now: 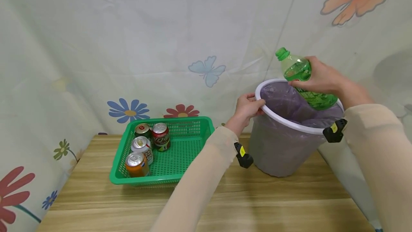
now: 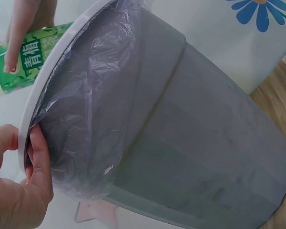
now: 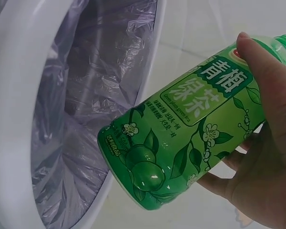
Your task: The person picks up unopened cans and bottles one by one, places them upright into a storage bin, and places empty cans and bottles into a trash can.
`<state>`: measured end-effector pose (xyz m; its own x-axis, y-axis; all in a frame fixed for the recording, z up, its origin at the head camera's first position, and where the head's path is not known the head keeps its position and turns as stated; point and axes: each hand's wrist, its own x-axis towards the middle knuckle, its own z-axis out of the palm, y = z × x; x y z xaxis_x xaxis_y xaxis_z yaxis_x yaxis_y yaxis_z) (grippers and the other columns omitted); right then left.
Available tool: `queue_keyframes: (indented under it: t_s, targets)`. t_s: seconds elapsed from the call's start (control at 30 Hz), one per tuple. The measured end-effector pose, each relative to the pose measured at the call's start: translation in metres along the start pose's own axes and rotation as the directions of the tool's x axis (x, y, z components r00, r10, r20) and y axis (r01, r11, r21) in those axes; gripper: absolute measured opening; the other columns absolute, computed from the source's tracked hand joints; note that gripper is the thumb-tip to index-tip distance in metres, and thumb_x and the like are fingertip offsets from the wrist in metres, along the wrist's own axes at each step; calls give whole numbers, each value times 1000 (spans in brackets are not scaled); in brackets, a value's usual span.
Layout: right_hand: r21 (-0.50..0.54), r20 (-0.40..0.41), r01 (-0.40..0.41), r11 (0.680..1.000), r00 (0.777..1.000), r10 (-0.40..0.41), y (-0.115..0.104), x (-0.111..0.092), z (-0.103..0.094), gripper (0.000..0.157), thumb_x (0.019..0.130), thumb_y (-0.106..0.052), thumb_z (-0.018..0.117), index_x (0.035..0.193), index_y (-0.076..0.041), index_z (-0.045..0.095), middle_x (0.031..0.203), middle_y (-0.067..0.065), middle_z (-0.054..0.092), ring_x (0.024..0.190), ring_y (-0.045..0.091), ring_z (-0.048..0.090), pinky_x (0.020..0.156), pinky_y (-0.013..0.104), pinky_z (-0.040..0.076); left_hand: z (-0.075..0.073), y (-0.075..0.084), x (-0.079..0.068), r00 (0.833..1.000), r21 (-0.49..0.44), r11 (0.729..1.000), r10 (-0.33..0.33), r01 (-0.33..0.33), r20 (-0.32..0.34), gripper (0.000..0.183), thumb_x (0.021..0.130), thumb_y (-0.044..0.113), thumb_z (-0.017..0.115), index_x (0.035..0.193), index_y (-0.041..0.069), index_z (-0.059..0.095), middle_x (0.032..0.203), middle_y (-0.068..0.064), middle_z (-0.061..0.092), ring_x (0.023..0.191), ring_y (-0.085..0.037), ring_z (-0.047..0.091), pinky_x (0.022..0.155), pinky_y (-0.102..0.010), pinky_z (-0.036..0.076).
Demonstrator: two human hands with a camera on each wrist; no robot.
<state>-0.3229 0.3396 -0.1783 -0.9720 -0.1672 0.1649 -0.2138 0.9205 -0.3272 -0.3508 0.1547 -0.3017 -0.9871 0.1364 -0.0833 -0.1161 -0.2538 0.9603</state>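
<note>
A grey trash bin with a white rim stands on the table's right side, lined with a purple plastic bag. My left hand pinches the bin's rim on its left side, thumb on one face and fingers on the other, as the left wrist view shows. With my right hand I grip a green tea bottle around its upper part. The bottle is tilted, its uncapped neck up to the left and its base over the bin's mouth. Its green label faces the right wrist camera.
Left of the bin, a green plastic basket holds several drink cans along its left side. Both stand on a wood-grain table. A patterned curtain hangs close behind.
</note>
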Motion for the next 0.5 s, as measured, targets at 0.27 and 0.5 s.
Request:
queue_keyframes:
  t_s: [0.27,0.5]
  targets:
    - [-12,55,-1,1000,998,1,2,-5,0,92,86,-43,59,147,-4,3,134,37,32,118,52,34,89,65,32,0,0,-1,1000,23,1000,-6,6,-6,44,78,2,66,120,2,51,92,-7,67,57,-14,59,60,-28,55]
    - [-50,85,7,999,996,-3,3,-7,-4,87,89,-48,50,148,-7,0,140,35,26,125,52,27,94,67,25,-1,1,-2,1000,21,1000,-5,5,-7,45,79,1,65,121,2,51,91,-7,67,58,-14,60,58,-28,55]
